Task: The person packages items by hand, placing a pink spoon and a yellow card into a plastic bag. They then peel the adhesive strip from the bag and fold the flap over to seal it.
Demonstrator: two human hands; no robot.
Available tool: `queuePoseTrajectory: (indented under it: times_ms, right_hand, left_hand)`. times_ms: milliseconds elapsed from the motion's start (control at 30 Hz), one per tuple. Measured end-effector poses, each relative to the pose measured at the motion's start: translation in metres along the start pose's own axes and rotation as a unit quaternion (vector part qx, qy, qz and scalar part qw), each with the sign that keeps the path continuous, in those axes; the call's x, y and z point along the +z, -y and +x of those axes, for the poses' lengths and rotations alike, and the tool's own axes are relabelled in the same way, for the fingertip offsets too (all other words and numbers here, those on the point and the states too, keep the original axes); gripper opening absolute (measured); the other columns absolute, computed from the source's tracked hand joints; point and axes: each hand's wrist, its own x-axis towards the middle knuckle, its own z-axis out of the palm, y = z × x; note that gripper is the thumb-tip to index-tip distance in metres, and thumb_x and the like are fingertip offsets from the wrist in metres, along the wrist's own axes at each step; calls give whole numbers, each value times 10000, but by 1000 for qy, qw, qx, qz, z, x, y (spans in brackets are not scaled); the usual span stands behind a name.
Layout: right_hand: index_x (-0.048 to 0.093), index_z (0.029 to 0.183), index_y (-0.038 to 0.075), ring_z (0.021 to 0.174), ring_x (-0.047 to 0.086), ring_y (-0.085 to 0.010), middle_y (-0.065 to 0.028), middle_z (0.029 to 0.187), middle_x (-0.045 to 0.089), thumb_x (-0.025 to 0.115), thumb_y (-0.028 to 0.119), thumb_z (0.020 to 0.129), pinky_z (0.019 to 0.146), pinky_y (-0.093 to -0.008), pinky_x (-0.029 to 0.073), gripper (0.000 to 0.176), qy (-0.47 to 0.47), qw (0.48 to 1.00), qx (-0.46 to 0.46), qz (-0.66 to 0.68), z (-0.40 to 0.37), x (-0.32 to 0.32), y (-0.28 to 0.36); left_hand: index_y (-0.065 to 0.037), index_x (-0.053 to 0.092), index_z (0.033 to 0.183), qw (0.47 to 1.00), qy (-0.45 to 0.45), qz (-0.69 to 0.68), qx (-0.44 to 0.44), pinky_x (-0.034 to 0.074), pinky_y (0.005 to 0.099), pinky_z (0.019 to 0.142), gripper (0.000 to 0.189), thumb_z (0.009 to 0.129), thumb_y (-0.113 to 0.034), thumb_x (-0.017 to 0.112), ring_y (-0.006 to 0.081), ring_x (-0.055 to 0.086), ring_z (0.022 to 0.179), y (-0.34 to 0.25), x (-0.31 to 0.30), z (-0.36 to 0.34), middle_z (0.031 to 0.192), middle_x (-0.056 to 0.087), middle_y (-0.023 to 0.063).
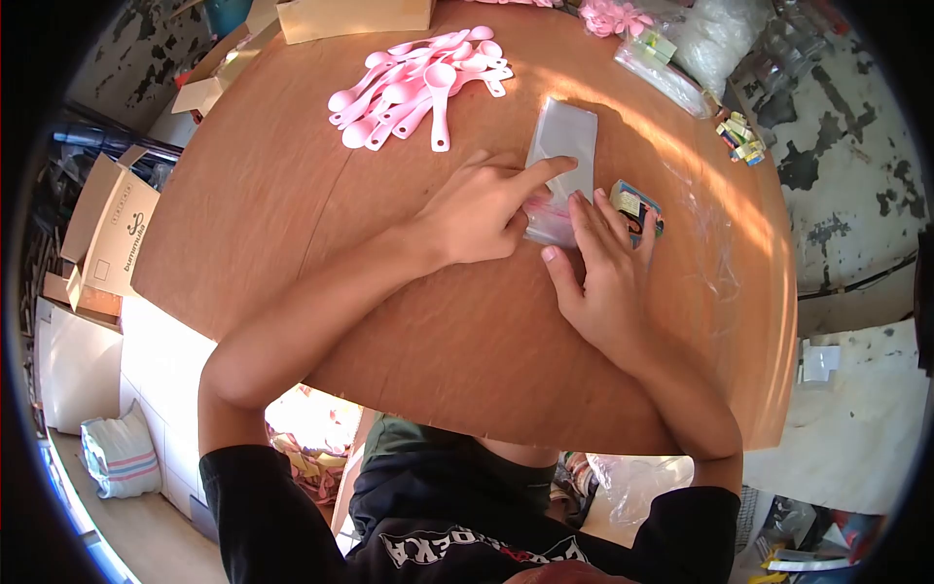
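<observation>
A clear plastic bag (562,136) lies flat on the brown wooden table (389,331). My left hand (482,209) reaches onto the bag from the left, its index finger stretched over it and its other fingers curled, partly hidden. My right hand (608,268) rests at the bag's lower right edge with its fingers spread. Just beyond the right fingers sits a small blue box (637,204). A pile of pink plastic spoons (399,92) lies on the table at the upper left of the bag.
Plastic packs (662,78) and pink flowers (615,17) lie at the table's back right, with small yellow-green pieces (740,138) near its edge. Cardboard boxes (355,18) stand behind and at the left (117,224). A striped sack (122,453) is lower left.
</observation>
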Motion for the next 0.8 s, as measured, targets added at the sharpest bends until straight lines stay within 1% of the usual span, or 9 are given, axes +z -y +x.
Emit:
queuePoseTrajectory:
  times_ms: [167,333,467,533,567,633,733,767,800]
  right_hand:
    - [548,1261,-53,1280,475,-345,-183,1266,597,592,279,896,1089,-656,84,495,-25,1000,11,0,0,2,-5]
    - [527,1289,-48,1295,462,-343,-178,1292,581,591,280,891,1091,-654,83,520,-32,999,12,-8,0,3,-3]
    - [507,1315,-41,1316,437,-336,-169,1315,565,588,266,880,1095,-652,77,538,-77,996,27,-28,1,-2,2]
    - [516,1309,-30,1319,435,-326,-157,1311,569,590,260,876,1099,-648,77,526,-78,996,14,-35,1,-4,2]
    - [526,1303,-19,1322,433,-316,-146,1306,573,592,254,872,1103,-643,76,515,-77,996,2,-40,1,-5,2]
    - [542,1288,-7,1315,442,-302,-131,1293,583,597,238,865,1107,-633,84,492,-71,997,-26,-24,0,-8,3]
    - [573,1256,13,1302,460,-277,-104,1269,601,607,206,851,1115,-613,99,450,-65,995,-74,-4,0,-10,6]
    - [587,1240,21,1295,468,-265,-94,1258,610,611,189,843,1117,-603,108,431,-65,993,-95,0,0,-10,7]
    - [600,1220,18,1285,478,-265,-94,1246,617,615,173,833,1114,-597,122,417,-64,993,-101,4,0,-13,11]
  left_hand:
    - [-152,459,1385,998,23,55,6,431,414,933,728,689,31,563,273,617,947,-1,2,-1,994,716,81]
    - [-147,476,1379,995,-15,89,54,429,403,871,704,701,9,578,269,589,876,-4,2,-3,832,672,72]
    - [-133,483,1373,993,-25,94,64,426,397,845,691,706,11,587,272,572,868,-7,2,-4,843,641,78]
    - [-113,483,1367,992,-67,91,64,424,422,850,685,708,41,587,294,554,882,-8,0,-3,1028,621,118]
    - [-113,483,1367,991,-67,91,66,424,422,850,685,708,41,587,294,554,882,-9,0,-2,1028,621,118]
    - [-87,487,1349,991,-121,53,37,416,452,922,662,713,64,588,326,548,1013,-11,-2,0,1244,540,146]
    - [-92,506,1324,988,-136,16,75,404,459,982,631,719,57,609,358,513,1148,-7,-3,2,1368,461,152]
    - [-92,506,1324,988,-136,15,75,404,459,982,631,719,57,609,358,513,1148,-4,-4,2,1368,461,152]
    - [-106,526,1305,990,-107,33,85,394,460,1012,613,720,46,625,359,491,1198,-1,-5,1,1392,447,151]
